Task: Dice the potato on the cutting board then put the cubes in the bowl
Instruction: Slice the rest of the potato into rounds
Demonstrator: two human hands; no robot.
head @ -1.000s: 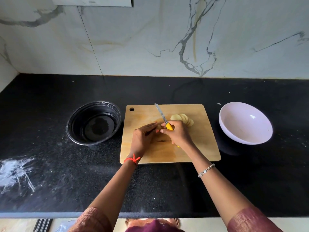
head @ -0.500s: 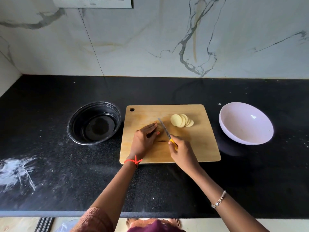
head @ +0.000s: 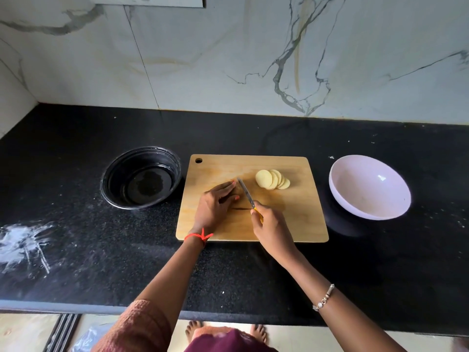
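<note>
A wooden cutting board [head: 299, 219] lies on the black counter. On its far right part lies a fanned row of round potato slices [head: 272, 179]. My left hand [head: 215, 205] covers the rest of the potato [head: 238, 191], fingers curled over it; little of it shows. My right hand [head: 270, 226] grips the yellow handle of a small knife [head: 245, 193], whose blade lies right against the left fingertips. A white bowl [head: 369, 186] sits to the right of the board.
A black round bowl [head: 142, 177] stands left of the board. White powdery smears [head: 22, 243] mark the counter at far left. A marble wall rises behind the counter. The counter's front edge runs near the bottom, with bare feet on the floor below.
My right hand drew back toward me with the knife, uncovering the potato slices. The blade now lies beside the left fingertips. The left hand has barely moved.
</note>
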